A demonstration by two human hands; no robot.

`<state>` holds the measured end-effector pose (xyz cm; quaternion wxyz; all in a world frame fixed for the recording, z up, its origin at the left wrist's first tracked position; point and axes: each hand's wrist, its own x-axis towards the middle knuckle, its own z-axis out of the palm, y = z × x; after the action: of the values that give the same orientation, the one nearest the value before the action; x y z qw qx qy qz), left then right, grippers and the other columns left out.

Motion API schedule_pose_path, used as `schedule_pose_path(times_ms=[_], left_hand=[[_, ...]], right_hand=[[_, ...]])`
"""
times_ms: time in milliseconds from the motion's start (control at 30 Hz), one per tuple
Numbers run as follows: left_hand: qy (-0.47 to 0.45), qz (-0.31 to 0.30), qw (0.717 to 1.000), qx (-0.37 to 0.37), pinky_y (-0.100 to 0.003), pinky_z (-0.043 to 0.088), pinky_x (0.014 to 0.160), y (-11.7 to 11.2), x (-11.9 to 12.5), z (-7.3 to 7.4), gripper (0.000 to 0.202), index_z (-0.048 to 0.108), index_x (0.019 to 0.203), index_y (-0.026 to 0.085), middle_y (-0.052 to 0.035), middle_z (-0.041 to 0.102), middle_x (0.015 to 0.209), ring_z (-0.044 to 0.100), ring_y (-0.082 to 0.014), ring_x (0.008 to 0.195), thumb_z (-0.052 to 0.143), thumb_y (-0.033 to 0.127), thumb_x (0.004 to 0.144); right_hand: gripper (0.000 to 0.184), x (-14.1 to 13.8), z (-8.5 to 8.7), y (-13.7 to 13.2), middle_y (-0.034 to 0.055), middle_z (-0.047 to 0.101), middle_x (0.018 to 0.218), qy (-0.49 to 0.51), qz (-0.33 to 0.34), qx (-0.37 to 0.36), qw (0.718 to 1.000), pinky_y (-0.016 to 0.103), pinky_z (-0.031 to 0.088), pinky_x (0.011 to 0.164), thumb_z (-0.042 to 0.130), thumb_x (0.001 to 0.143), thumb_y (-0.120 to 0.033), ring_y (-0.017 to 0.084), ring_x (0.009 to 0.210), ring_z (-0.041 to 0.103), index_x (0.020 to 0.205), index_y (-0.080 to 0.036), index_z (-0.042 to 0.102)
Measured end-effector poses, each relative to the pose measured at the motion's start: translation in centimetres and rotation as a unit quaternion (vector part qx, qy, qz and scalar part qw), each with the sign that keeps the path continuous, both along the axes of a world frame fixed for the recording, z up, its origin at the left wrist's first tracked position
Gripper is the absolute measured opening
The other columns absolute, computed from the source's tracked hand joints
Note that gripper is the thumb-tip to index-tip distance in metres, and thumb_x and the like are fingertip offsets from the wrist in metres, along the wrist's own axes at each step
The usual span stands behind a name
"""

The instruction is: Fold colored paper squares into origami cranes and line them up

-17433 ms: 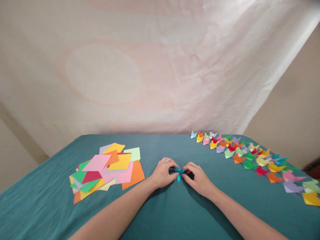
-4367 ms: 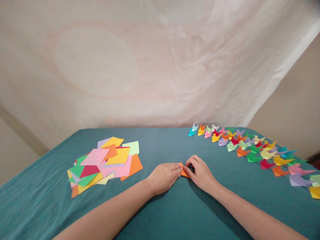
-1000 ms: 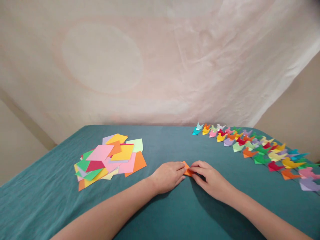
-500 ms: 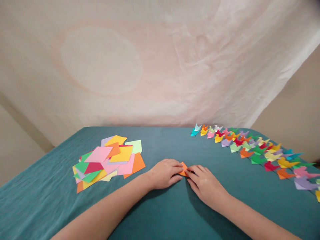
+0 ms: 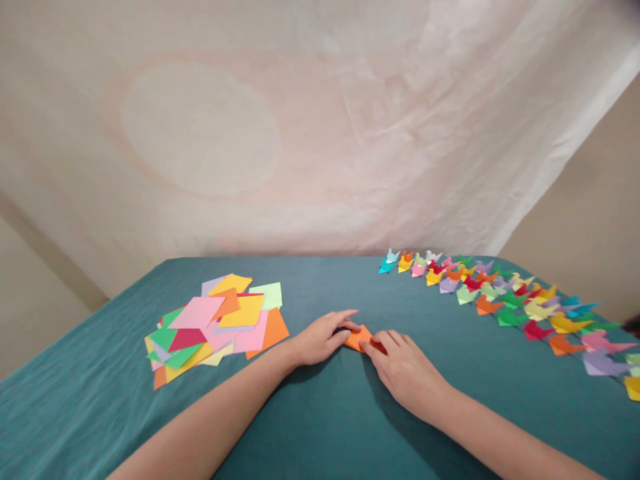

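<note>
Left-centre: loose sheets [image 5: 197, 313] | lower centre: left hand [image 5: 320, 340], fingers pinching folded orange paper [image 5: 357, 339]; right hand [image 5: 403, 373], fingers gripping its right side | right: paper birds [image 5: 511, 317] | step: apparently creasing; next wants edges aligned, firm pressing

Behind the teal-covered table [image 5: 320, 287] we see a pale, wrinkled hanging sheet [image 5: 325, 167] bearing a faint oval [image 5: 200, 130]. Left of the table we notice a darker diagonal band [image 5: 50, 250]; to its right, a beige wall [image 5: 590, 200] and a dark object [image 5: 633, 325] we cannot identify.
</note>
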<state>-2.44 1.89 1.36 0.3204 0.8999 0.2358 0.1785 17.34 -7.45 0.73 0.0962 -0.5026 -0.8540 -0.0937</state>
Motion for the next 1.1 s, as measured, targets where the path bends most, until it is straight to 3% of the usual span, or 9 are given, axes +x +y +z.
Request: schedule_pose_path(times_ms=[267,567,1100], left_hand=[[-0.009,0.035,0.999,0.002,-0.032,0.036,0.100,-0.3,0.4,-0.3,0.037,0.037,0.131,0.016,-0.0045,0.062,0.116,0.053,-0.0137,0.112,0.032,0.023,0.095],[-0.014,0.066,0.997,0.036,-0.034,0.038,0.098,-0.8,0.7,-0.8,0.045,0.040,0.129,0.019,-0.0038,0.064,0.114,0.054,-0.0175,0.110,0.051,0.024,0.086],[-0.025,0.096,0.995,0.034,-0.035,0.039,0.096,-1.0,1.1,-1.3,0.047,0.043,0.126,0.020,-0.0027,0.064,0.112,0.055,-0.0199,0.108,0.056,0.025,0.081]], right_hand=[[0.039,0.0,-0.5,0.0,0.0099,0.057,0.095,-0.030,-0.007,0.009,0.999,0.036,0.037,0.072,0.049,0.080,-0.011,0.024,0.085,0.050,0.117,-0.023,0.054],[0.039,-0.3,-0.1,-0.1,0.0081,0.056,0.096,-0.044,-0.018,0.004,0.999,0.034,0.036,0.070,0.051,0.082,-0.013,0.023,0.085,0.050,0.118,-0.027,0.053],[0.034,-0.3,0.1,-0.1,0.0057,0.054,0.097,-0.059,-0.028,-0.028,0.997,0.033,0.036,0.071,0.048,0.083,-0.012,0.022,0.087,0.049,0.114,-0.026,0.053]])
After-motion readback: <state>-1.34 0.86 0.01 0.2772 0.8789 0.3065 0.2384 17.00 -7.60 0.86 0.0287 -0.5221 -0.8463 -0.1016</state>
